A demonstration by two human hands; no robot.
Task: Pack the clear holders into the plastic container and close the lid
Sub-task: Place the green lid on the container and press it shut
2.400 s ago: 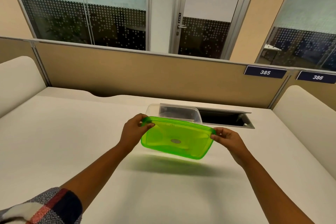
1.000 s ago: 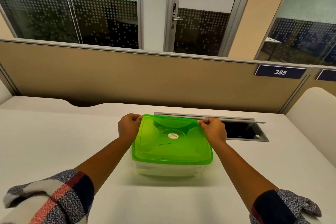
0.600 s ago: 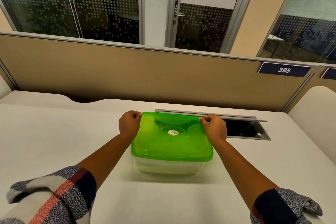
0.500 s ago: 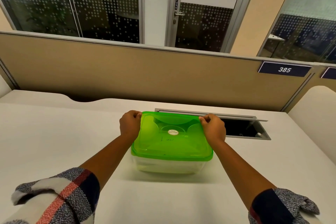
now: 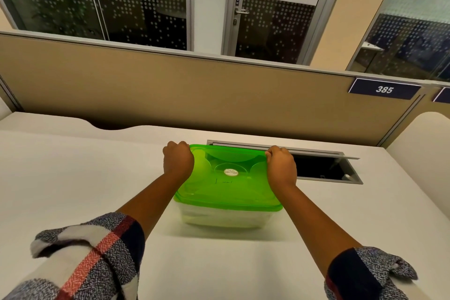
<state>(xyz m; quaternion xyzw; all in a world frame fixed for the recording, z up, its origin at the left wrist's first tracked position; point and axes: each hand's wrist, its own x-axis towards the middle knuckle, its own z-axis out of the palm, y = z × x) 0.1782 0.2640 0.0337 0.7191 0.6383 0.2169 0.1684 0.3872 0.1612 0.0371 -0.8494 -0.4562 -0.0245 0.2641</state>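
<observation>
On the white desk (image 5: 73, 178) the green lid (image 5: 226, 185) sits atop the plastic container (image 5: 224, 218), left hand (image 5: 178, 163) and right hand (image 5: 281, 165) curled closed on its far corners, so packing looks done and only the final press seems left.

Lid (image 5: 226, 185) on container (image 5: 222, 218), hands (far corners), desk (image 5: 73, 178) beneath

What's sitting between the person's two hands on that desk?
In the head view, the green lid on the clear plastic container spans the gap; the left hand and right hand grip its far corners.
</observation>
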